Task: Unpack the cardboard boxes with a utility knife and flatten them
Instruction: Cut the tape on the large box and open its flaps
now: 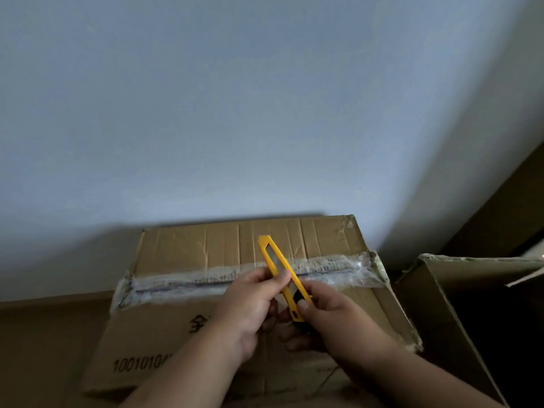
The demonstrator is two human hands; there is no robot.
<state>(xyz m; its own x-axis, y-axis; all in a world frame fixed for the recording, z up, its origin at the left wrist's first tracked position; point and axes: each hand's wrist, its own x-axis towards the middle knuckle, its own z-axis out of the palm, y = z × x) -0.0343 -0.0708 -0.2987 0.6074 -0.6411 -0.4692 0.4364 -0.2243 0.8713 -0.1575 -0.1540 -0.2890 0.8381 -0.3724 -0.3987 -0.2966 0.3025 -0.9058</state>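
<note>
The sealed cardboard box point(206, 248) is showing matt brown corrugated board, creased in vertical lines and dented near its far right corner. Clear plastic packing tape point(182, 282) is running along the centre seam, glossy, wrinkled and catching the light in pale streaks. The utility knife point(282, 270) is showing a smooth, bright yellow plastic casing with a dull grey metal blade lying in its slot and a black plastic slider. The open cardboard box point(447, 293) is presenting the same matt brown board, its edges rough. The wall point(235, 113) is looking matt, smooth and painted.
</note>
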